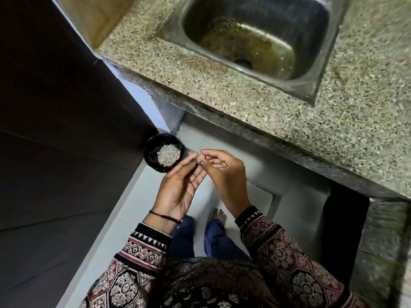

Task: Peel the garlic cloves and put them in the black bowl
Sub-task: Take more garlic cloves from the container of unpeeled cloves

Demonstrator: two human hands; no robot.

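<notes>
black bowl [152, 161] round, glossy, pale papery heap inside, at 10 o'clock of the hands | left hand [180, 187] palm up, fingers nearly straight, tips meeting the right's | right hand [224, 176] fingers curled, pinching small pale blurred garlic clove [216, 166] | speckled granite counter [222, 90], steel sink [309, 41] at 12 o'clock

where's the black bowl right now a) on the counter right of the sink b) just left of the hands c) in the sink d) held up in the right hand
b: the bowl shows just left of the left hand, by its fingertips, and the sink has no bowl in it.
</notes>
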